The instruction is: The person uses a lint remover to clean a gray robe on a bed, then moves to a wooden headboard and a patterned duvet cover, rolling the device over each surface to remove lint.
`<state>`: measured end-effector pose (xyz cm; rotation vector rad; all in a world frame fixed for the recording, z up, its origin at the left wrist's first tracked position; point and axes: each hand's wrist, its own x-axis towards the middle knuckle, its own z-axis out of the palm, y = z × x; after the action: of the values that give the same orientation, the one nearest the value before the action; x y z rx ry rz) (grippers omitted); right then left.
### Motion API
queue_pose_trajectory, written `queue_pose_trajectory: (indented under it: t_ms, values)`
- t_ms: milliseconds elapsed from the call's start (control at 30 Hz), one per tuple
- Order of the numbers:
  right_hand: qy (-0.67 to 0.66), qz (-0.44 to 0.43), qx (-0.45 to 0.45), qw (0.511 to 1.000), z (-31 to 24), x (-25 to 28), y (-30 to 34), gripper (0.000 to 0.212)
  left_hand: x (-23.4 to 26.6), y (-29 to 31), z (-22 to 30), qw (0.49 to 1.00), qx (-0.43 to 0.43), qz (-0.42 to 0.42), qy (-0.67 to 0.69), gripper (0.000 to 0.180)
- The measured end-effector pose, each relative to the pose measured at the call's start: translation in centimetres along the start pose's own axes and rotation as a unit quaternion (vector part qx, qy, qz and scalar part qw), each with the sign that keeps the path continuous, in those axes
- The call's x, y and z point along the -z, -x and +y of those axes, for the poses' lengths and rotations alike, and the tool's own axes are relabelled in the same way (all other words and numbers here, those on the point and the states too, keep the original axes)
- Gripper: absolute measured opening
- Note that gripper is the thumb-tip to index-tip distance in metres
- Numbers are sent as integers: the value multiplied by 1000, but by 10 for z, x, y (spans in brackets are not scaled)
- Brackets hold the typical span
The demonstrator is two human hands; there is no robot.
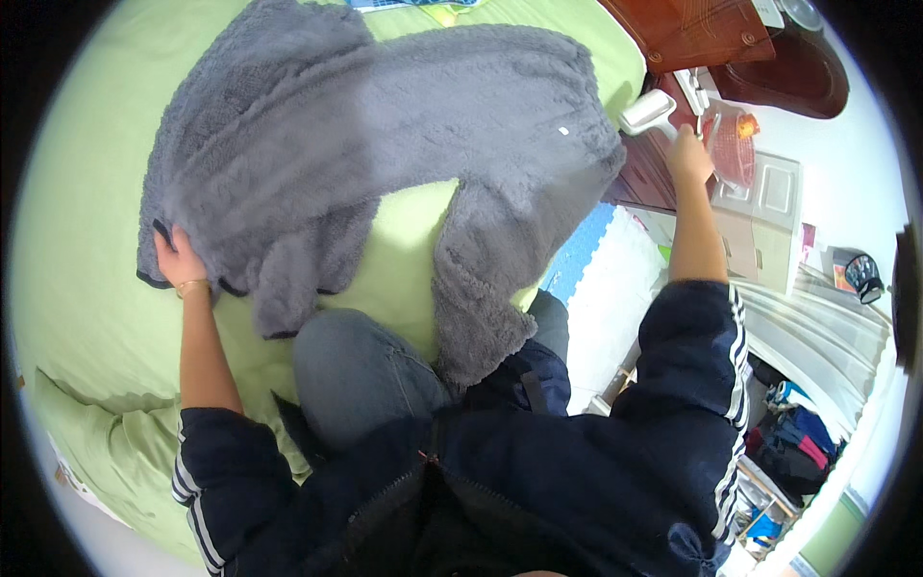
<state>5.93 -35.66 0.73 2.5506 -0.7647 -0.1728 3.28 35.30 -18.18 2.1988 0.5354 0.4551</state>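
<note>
A fluffy grey fleece garment (423, 120) with dark trim lies spread over a light green bedsheet (413, 231); one part of it hangs down toward my knees. At its left end, my left hand (180, 260) holds the fabric beside the dark-trimmed edge. My right hand (689, 159) is wrapped around the handle of a white lint roller (649, 112). The roller head is raised beside the garment's right end and appears apart from it. A small white speck (563, 131) shows on the grey pile.
Right of the bed stand dark reddish-brown wooden furniture (663, 34), a pink mesh basket (734, 154) and a pale cabinet (760, 216). Blue and white floor mats (591, 252) lie below. Clothes (798, 442) fill a shelf at lower right. Folded blue fabric (399, 4) lies at the bed's far edge.
</note>
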Motion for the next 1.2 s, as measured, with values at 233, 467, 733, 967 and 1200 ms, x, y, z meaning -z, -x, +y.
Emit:
queue_pose_trajectory:
  t_ms: [233, 467, 733, 967, 1200]
  values:
    - [-565, -108, -106, 811, -52, -32, 204, 35, 1, -4, -5, 1000, -18, 3, -7, 47]
    - [-723, -159, -177, 649, -89, -62, 325, 27, -1, 2, 16, 998, -7, 6, -66, 52]
    - [-635, -144, -203, 731, -120, -66, 147, 41, 8, 13, 33, 994, 8, -11, -111, 57]
    - [-546, -148, -175, 806, -98, -64, 34, 46, 2, 17, 34, 993, 7, 4, -120, 54]
    - [-738, -76, -168, 649, -92, -64, 13, 43, -5, 13, 18, 984, 1, 17, -178, 54]
